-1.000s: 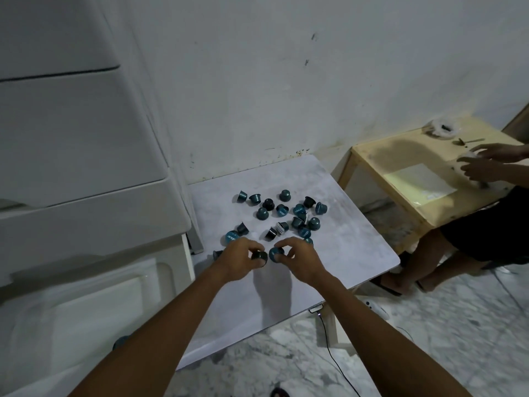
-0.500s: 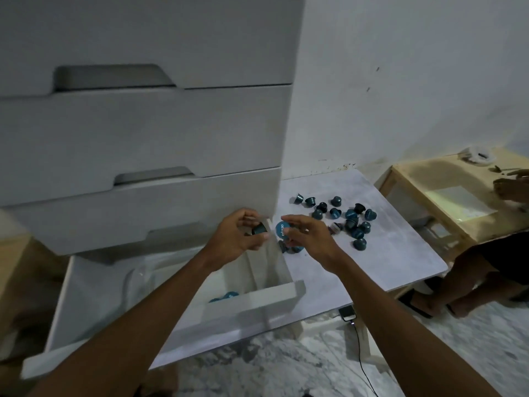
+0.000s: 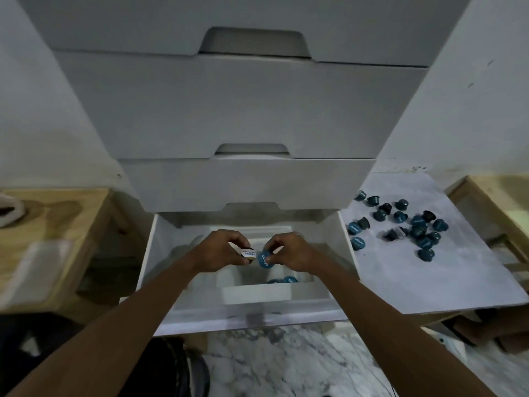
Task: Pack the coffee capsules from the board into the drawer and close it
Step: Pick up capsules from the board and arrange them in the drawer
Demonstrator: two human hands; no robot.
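Note:
The bottom drawer of a white cabinet stands pulled out. Over its middle, my left hand pinches a dark capsule with a white and gold lid. Beside it, my right hand pinches a blue capsule, lid toward me. Both hands hover above a white inner tray where a few blue capsules lie. Several more blue and dark capsules are scattered on the pale marbled board to the right of the drawer.
Three shut drawers stack above the open one. Wooden side tables stand at the left and at the far right. The marble floor lies below the drawer front. A dark object sits on the floor at lower left.
Both hands lifted a capsule each off the board and carried them left to over the open drawer. My view swung left, from the board to the cabinet.

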